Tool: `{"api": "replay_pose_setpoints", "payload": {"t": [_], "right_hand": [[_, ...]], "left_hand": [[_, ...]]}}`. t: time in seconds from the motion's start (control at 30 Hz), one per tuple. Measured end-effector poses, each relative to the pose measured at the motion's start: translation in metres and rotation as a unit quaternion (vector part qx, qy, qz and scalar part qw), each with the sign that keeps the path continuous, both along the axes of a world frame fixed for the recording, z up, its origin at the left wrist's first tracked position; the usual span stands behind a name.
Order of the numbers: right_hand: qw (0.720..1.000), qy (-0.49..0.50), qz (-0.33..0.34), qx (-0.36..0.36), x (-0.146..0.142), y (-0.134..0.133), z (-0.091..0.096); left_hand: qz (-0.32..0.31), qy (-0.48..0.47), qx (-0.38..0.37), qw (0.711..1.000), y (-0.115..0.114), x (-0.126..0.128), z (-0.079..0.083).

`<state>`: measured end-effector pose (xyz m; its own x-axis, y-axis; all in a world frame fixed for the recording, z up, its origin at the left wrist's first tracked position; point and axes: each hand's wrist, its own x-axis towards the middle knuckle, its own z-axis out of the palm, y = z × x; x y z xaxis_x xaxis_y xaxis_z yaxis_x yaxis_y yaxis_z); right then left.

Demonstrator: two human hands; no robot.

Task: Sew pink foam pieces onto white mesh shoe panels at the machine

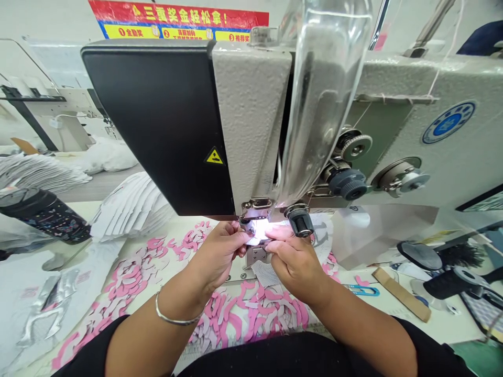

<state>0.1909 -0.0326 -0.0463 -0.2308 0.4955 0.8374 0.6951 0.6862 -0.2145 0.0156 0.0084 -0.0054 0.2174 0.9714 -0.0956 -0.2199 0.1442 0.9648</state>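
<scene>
Both hands meet at the lit needle area of a sewing machine (251,104). My left hand (220,250) is closed, thumb and fingers pinching the left edge of a small white piece of material (257,236). On the other side, my right hand (293,256) is closed on the same piece, its fingertips close to the needle. Glare and the machine's head hide part of the piece and the needle tip. Below the hands, a white mesh-like scrap (266,273) hangs by the metal plate (257,256). Pink and white curved cut pieces (251,314) lie scattered over the table.
To the left are a stack of white cut pieces (128,207) and a dark patterned bottle (43,214). At right lie blue thread snips (361,290), a tan strip (401,293), a black thread spool (448,283) and a black brush (459,255). Another machine (66,115) stands behind.
</scene>
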Motion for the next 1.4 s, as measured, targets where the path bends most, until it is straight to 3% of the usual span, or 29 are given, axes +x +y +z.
{"api": "replay_pose_setpoints", "payload": {"t": [0.33,0.67,1.4], "right_hand": [[1.000,-0.008,-0.013,-0.025,-0.002,-0.003,0.001],[0.989,-0.090,-0.101,-0.052,-0.015,-0.019,0.002],[0.988,-0.093,-0.091,-0.081,-0.010,-0.016,0.002]], "left_hand": [[-0.029,-0.009,-0.011,0.999,0.011,-0.006,-0.004],[-0.136,-0.008,-0.003,0.991,0.042,-0.015,0.004],[-0.109,-0.024,0.004,0.994,0.035,-0.011,0.001]]}}
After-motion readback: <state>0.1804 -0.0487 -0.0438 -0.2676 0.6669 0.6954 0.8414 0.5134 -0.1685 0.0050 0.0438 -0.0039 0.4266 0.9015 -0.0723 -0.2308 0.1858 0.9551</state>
